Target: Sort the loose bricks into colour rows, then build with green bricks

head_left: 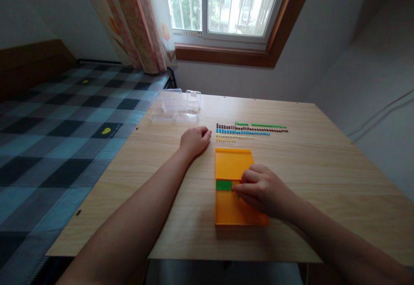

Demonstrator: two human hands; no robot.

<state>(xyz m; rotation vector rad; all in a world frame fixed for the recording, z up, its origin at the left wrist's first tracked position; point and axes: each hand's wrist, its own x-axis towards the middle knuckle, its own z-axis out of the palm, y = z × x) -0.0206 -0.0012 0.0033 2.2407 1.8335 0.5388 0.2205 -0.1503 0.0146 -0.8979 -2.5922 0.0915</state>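
Observation:
An orange tray with a raised rim and a crossbar lies on the table before me. A block of green tiles sits in its lower part, against the crossbar and the left wall. My right hand reaches over the tray, thumb and fingertips pinched on a small green tile at the block's right end; the fingers hide most of it. My left hand rests on the table with its fingers curled, near the left ends of the rows of small pieces; nothing shows in it.
Beyond the tray run rows of small green pieces, brown pieces, blue pieces and yellow pieces. Clear plastic boxes stand at the table's far left corner. A bed adjoins the left side.

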